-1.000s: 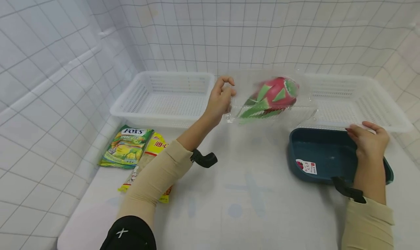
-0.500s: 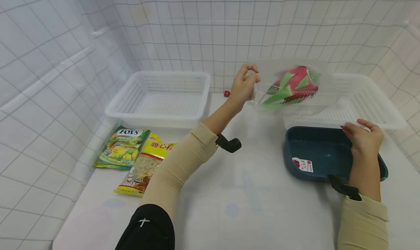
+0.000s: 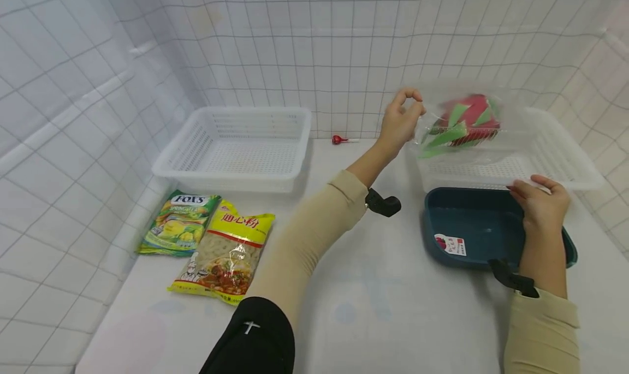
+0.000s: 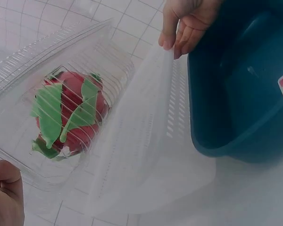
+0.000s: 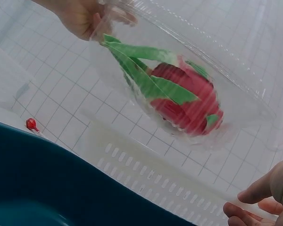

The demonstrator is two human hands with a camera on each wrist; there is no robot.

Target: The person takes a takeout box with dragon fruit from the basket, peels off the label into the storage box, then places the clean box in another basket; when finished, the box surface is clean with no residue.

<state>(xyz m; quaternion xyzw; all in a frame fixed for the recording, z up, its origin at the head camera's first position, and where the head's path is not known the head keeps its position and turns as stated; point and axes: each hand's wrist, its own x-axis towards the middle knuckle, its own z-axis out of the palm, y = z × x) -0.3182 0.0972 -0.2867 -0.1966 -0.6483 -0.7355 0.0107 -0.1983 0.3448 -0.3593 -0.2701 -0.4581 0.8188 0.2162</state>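
My left hand [image 3: 400, 120] grips one end of a clear plastic clamshell box [image 5: 231, 89]. Inside it lies a dragon fruit [image 3: 474, 112], red with green scales. In the head view the box overlaps the right white basket [image 3: 582, 166], whose slotted wall shows in both wrist views. My right hand [image 3: 543, 207] pinches this basket's near rim between thumb and fingers, as the left wrist view shows. Just below that hand stands a dark teal basin [image 3: 476, 226] with a small label, partly covered by my right wrist.
A second white basket [image 3: 236, 182] stands at the back left. A red lollipop [image 3: 338, 140] lies between the baskets. At the left are a green candy bag [image 3: 179, 224] and a yellow pasta bag [image 3: 226, 254]. White grid-patterned walls [image 3: 344, 46] enclose the table.
My left hand has carried the boxed dragon fruit to the right, uncovering the lollipop and the pasta bag. The right hand stays at the basket rim.
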